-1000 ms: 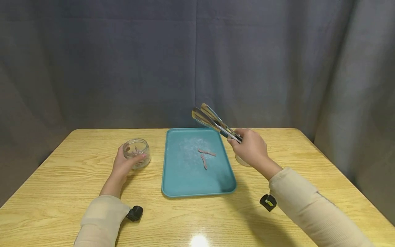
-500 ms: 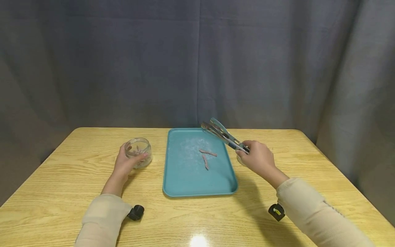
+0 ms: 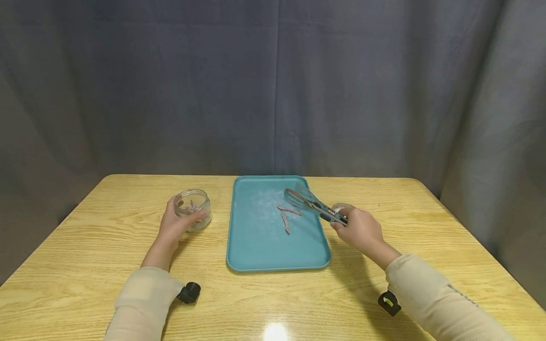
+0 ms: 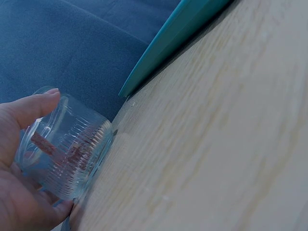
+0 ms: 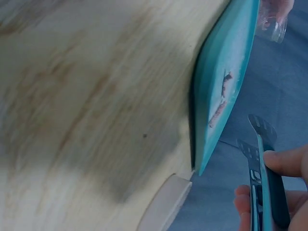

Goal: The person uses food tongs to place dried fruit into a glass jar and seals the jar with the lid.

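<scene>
My left hand grips a clear glass jar on the left of the table, thumb at its near side. Inside the jar lie reddish-brown strips, seen through the ribbed glass in the left wrist view. My right hand holds metal tongs by their handles, thumb on one arm. The tips of the tongs are spread, with nothing between them, over the right side of a teal tray. Two thin reddish strips, one lying across and one lengthwise, rest on the tray.
White powder is scattered over the tray's middle. A round, pale container stands right of the tray, mostly hidden behind my right hand. The wooden table ends at a grey curtain.
My right hand has lowered the tongs and moved them slightly right, so their tips now overlap the tray. My left hand still holds the jar in about the same place.
</scene>
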`<state>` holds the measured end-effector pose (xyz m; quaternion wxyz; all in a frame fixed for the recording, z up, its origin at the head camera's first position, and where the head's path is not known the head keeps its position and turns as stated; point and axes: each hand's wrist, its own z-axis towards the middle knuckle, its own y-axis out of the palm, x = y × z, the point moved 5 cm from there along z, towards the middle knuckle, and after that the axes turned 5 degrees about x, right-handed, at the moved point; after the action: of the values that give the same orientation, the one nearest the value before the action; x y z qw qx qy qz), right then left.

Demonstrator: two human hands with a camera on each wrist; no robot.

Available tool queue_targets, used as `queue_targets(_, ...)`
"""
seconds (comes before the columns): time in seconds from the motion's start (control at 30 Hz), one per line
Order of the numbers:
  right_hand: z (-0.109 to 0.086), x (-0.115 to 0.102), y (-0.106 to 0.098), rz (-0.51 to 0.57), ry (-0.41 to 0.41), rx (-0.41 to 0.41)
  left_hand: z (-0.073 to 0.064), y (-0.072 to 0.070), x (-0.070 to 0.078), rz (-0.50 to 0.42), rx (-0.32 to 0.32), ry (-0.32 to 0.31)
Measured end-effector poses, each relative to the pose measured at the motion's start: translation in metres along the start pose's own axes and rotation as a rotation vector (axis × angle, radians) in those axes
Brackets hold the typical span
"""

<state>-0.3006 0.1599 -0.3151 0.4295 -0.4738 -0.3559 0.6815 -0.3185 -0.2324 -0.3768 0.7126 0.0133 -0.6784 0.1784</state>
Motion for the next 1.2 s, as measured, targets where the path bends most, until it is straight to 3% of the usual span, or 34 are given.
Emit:
queue_targets(0.43,-0.001,0.004,0.013,-0.033,-0.001,-0.06,-0.001,-0.001,0.001,-0.003,0.004,0.009)
queue_targets(1.2,-0.004,0.002,0.017,-0.063,-0.041,-0.064,-0.003,0.0,0.002,-0.011,0.002,0.0)
